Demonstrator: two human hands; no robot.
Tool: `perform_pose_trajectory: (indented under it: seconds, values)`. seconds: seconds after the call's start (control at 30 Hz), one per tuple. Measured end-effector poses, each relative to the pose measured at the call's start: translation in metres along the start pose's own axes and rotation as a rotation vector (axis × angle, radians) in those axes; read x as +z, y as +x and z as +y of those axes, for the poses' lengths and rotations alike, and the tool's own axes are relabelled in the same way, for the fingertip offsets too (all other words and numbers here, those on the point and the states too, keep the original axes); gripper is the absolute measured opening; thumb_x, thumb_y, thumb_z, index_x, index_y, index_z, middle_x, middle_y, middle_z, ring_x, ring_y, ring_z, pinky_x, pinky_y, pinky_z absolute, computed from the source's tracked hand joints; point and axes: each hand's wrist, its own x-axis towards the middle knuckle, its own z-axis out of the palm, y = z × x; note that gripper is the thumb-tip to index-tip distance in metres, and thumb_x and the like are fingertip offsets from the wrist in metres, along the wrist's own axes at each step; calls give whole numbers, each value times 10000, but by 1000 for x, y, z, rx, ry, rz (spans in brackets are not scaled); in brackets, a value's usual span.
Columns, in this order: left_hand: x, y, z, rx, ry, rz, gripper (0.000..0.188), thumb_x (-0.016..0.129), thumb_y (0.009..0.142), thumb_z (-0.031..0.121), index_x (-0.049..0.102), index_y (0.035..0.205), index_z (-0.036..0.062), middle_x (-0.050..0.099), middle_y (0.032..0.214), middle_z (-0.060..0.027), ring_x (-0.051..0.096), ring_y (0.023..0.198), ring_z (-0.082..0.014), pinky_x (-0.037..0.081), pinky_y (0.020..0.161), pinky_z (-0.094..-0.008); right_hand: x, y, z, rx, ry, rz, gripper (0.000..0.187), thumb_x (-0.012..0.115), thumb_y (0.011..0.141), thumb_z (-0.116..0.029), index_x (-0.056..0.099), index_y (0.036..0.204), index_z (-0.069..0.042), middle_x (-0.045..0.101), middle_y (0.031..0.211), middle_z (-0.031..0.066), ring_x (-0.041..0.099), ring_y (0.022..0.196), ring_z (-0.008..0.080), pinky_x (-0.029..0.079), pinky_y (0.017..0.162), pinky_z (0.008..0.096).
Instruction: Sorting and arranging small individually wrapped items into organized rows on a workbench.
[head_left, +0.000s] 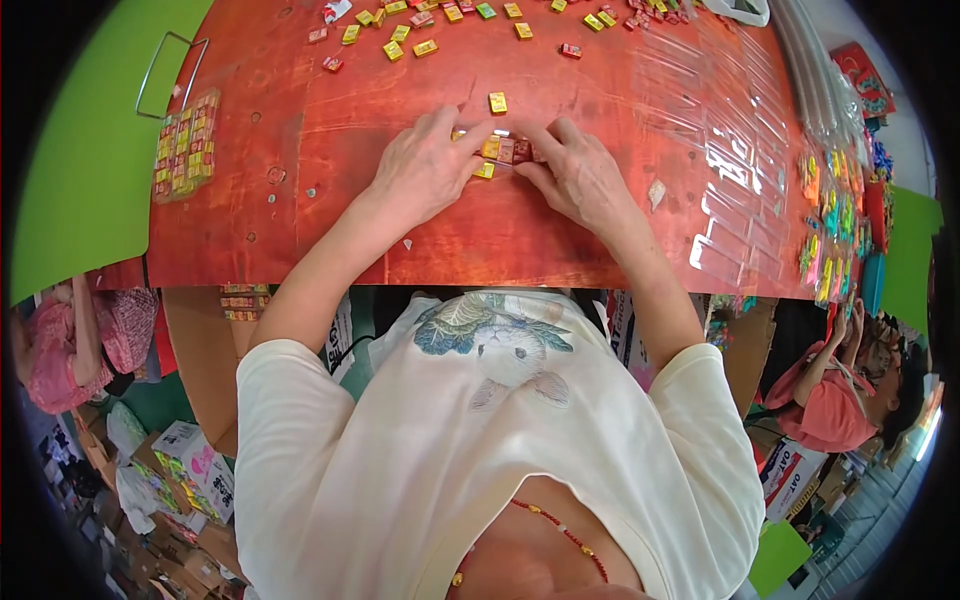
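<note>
A short row of small red and yellow boxes [507,151] lies on the red table in front of me, in what looks like a clear plastic tray with a shiny far edge. At the row's left end, the fingers of my left hand [428,160] are bent around it. My right hand [582,172] grips the right end, its thumb on the near side and its fingers on the far side. Part of the row is hidden by my fingers. One yellow box [498,103] lies just beyond the row, and another yellow box [484,170] touches its near side by my left fingertips.
Many loose small boxes [425,48] are scattered along the table's far side. A filled clear tray [187,146] lies at the left edge. Overlapping clear plastic trays [735,170] cover the right part of the red table [330,200]. People sit at both sides.
</note>
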Motion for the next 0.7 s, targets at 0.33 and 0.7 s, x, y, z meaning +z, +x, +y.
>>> perform_pose_trajectory:
  seconds: [0.33,0.7]
  values:
    - [-4,-17,-31,-84,4,81,509,595,956,239,486,1429,86,484,1396,-160,518,1251,-333,431,983,-458,10,-27,7,144,129,180,231,685,894,-154,646,1109,-79,581,935,130,631,826,332,523,700,416]
    - [17,-24,-26,-75,204,-14,600,575,964,325,410,1507,129,387,1557,-112,363,1425,-312,275,1089,-534,27,-17,9,71,14,245,166,683,867,-116,666,1029,-89,586,925,107,610,849,311,507,736,417]
